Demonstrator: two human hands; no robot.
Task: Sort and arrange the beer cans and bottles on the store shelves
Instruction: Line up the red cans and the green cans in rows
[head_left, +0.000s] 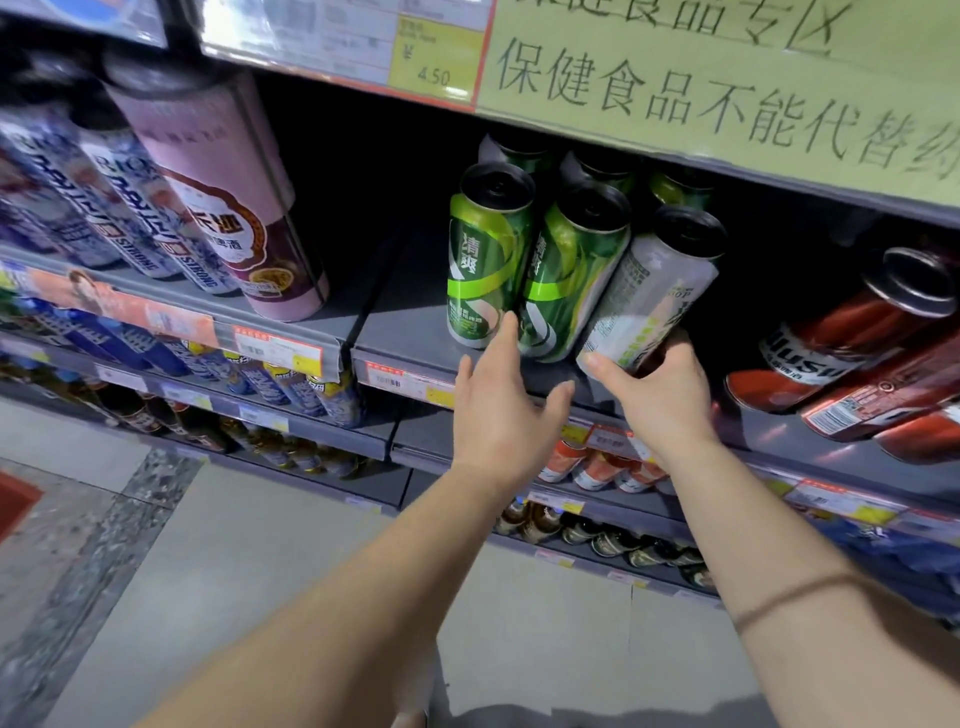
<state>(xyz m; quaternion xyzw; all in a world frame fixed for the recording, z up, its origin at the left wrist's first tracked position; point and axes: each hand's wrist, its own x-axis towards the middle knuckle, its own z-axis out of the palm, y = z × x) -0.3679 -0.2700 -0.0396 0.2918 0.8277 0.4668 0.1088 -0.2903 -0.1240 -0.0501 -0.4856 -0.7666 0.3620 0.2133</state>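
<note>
Three tall beer cans stand in a front row on the grey shelf (410, 332): a green can (485, 249) on the left, a second green can (569, 270) beside it, and a can turned to its silver-grey back (649, 291) on the right. My right hand (660, 395) grips the base of the silver-backed can. My left hand (501, 405) is open, its fingertips touching the bottom of the two green cans. More green cans (597, 169) stand behind them in the dark.
Red cans (852, 338) fill the shelf to the right. A pink can (234, 208) and blue-white cans (119, 208) stand at the left, with a bare gap between them and the green cans. Lower shelves hold bottles and cans. A green sign (727, 88) hangs overhead.
</note>
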